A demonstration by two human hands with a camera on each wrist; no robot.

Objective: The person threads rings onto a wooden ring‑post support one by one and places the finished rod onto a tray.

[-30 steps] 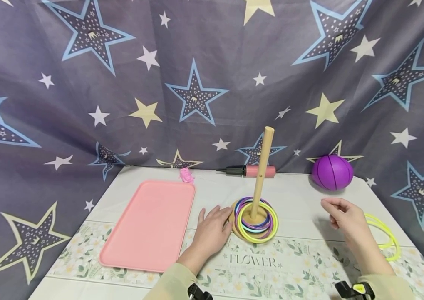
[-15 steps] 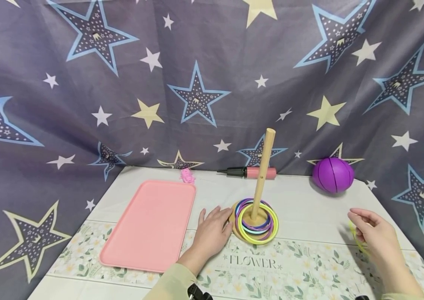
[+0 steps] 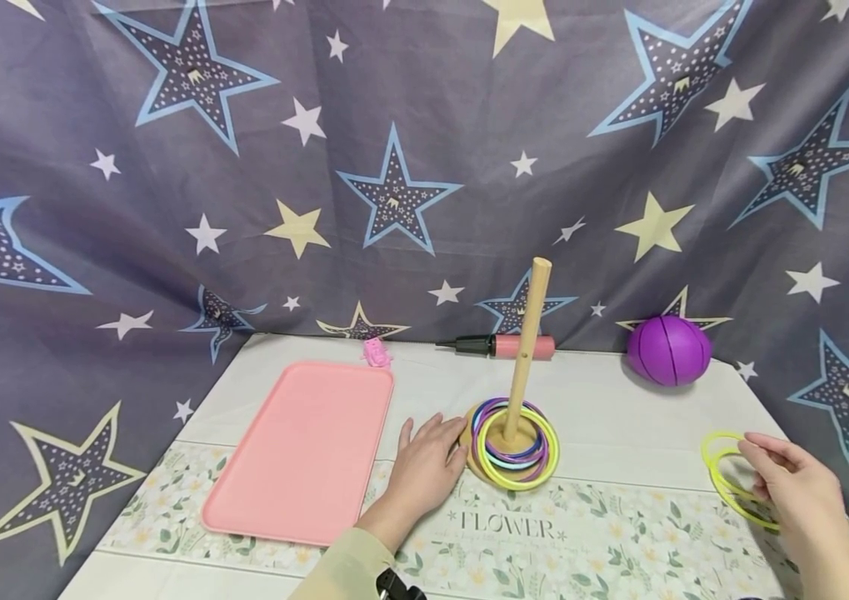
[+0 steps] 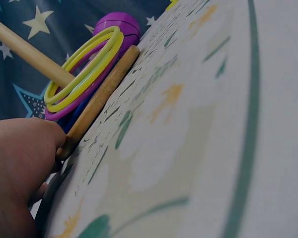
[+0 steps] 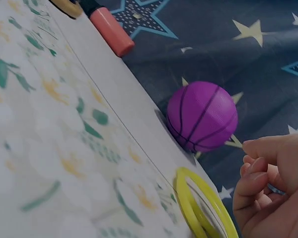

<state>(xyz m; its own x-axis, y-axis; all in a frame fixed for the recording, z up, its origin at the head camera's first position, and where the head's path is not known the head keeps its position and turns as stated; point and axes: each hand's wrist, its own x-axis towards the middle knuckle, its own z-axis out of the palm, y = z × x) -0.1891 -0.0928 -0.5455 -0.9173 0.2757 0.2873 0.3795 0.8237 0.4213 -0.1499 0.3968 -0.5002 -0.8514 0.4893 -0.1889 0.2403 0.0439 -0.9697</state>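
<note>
Two thin, bright yellow rings [image 5: 185, 196] lie on the white, flower-printed bench [image 3: 604, 408], and we see them well to the right of the pale wooden post stand [image 3: 526, 346]. The person's right hand [image 3: 799, 479] hovers over those rings, fingers loosely bent and grasping nothing, as we can tell from the right wrist view. The left hand [image 3: 427, 458] is relaxed, palm down just left of the stand, its fingertips touching the round base. We find a pile of purple, blue, turquoise and yellow rings [image 3: 556, 450] around the foot of the stand's post. Left of the stand we see a pink rectangular tray [image 3: 300, 450]; behind it to the left, a small pink toy [image 3: 377, 352]; directly behind, a red-and-black hand pump [image 3: 502, 346]; behind it to the right, a purple ball with black lines [image 3: 668, 350]. A grey star-patterned curtain [image 3: 409, 83] hangs behind the stand.
</note>
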